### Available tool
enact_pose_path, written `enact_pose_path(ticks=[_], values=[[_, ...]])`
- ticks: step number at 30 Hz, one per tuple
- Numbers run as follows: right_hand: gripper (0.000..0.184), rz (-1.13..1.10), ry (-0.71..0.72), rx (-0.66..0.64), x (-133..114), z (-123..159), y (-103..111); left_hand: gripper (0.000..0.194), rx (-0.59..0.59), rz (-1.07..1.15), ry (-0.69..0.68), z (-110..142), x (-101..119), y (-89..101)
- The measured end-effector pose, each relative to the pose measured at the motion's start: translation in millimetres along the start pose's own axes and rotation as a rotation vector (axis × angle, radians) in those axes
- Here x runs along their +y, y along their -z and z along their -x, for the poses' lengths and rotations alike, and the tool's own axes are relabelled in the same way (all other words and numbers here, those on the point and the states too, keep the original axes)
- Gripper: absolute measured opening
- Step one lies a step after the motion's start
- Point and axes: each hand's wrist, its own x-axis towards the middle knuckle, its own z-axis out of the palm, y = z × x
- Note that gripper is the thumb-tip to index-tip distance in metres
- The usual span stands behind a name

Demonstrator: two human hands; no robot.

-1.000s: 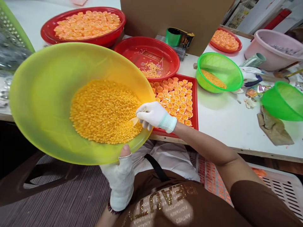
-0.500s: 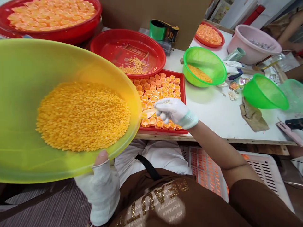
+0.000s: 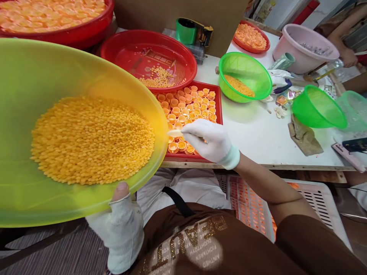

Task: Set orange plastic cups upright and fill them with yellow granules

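My left hand (image 3: 119, 219), in a white glove with the thumb tip bare, grips the near rim of a large yellow-green bowl (image 3: 69, 67), its other fingers hidden below. Inside the bowl lies a heap of small yellow pellets (image 3: 94, 141). My right hand (image 3: 210, 141), gloved in white, pinches a small pale spoon (image 3: 174, 133) whose tip is beside the bowl's right rim. Under that hand is a red tray (image 3: 220, 110) of small orange cups (image 3: 173, 147). Several cups hold yellow pellets; others look bare inside.
Behind the tray stands a round red basin (image 3: 123, 46) with scattered pellets. To the right are a green bowl (image 3: 258, 76) with pellets, another green bowl (image 3: 315, 109), a pink tub (image 3: 304, 57) and a phone (image 3: 355, 144). A person's arm (image 3: 344, 42) shows at far right.
My right hand has turned, its back now facing up, and the spoon has come level beside the bowl's rim. The view has shifted slightly. My left hand keeps its hold on the bowl.
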Motion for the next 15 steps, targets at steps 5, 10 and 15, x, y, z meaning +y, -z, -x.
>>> enact_pose_path(ticks=[5, 10, 15], values=[[0.021, -0.108, -0.108, -0.105, -15.0, -40.6, -36.5, 0.068, 0.025, -0.02, -0.04, 7.5, -0.9, -4.6], [0.014, -0.474, -0.427, -0.36, -28.3, -56.9, -75.2, 0.07, 0.075, -0.029, -0.002, 12.3, -6.4, -4.6], [0.006, -0.867, -0.738, -0.366, -32.3, -59.5, -65.7, 0.078, 0.084, 0.02, 0.05, 10.1, -3.1, -2.8]])
